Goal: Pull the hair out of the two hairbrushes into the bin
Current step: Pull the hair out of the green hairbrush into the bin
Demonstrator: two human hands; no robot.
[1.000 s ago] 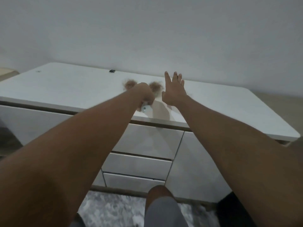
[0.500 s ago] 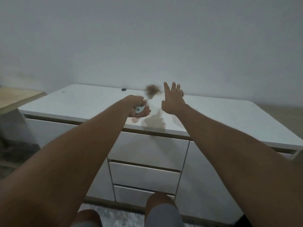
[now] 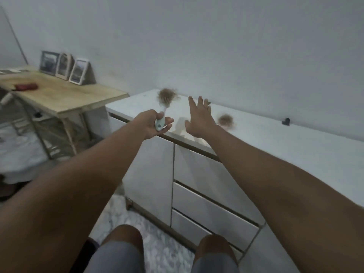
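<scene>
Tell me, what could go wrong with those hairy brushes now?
1. No bin is in view, so hair pulled from the brush in the left hand could drop on the white cabinet or the floor.
2. The left hand grips only the handle's end, so a hard tug might twist the brush loose.
3. The second brush lies near the open right hand, which could knock it.

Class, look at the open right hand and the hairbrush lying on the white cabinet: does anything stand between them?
Nothing visible does. The right hand hovers open just left of the second hairbrush on the cabinet top, with only bare surface between.
</scene>
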